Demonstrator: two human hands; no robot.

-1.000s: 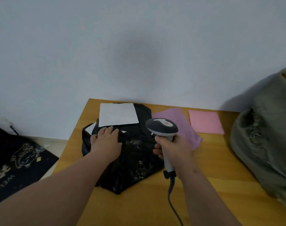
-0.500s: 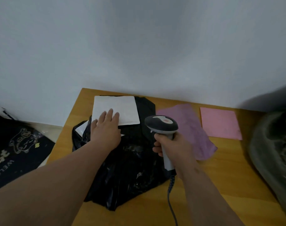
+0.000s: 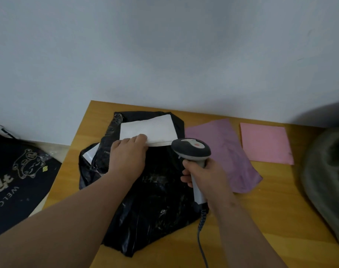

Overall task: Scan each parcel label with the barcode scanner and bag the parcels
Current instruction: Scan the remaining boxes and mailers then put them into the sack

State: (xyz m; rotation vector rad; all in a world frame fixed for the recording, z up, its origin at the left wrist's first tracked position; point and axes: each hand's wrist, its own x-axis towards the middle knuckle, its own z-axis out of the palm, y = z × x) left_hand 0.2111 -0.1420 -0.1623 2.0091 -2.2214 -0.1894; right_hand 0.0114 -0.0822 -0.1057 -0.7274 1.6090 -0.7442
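Your left hand [image 3: 127,157] is lying on the black bag [image 3: 145,190], its fingers [image 3: 139,137] curled over the near edge of the white parcel [image 3: 148,132] and pinching it, apparently lifting that edge. The parcel is sitting on the far part of the bag, near the wall, and the grip is probably there to raise it or turn it for the reader, since no label print is showing on its upper face. A second white piece [image 3: 90,153] is peeking out at the bag's left edge; whether it is another parcel you cannot tell.

Your right hand [image 3: 202,176] is wrapping its fingers round the handle of the barcode scanner [image 3: 191,151], holding it upright just right of the parcel, head near the parcel's near right corner, so the reader is waiting close by. Its cable [image 3: 200,235] is trailing toward you across the desk [image 3: 271,209].

A purple mailer [image 3: 222,149] and a pink mailer [image 3: 265,144] are lying flat to the right, well apart from your hands, likely waiting their turn.
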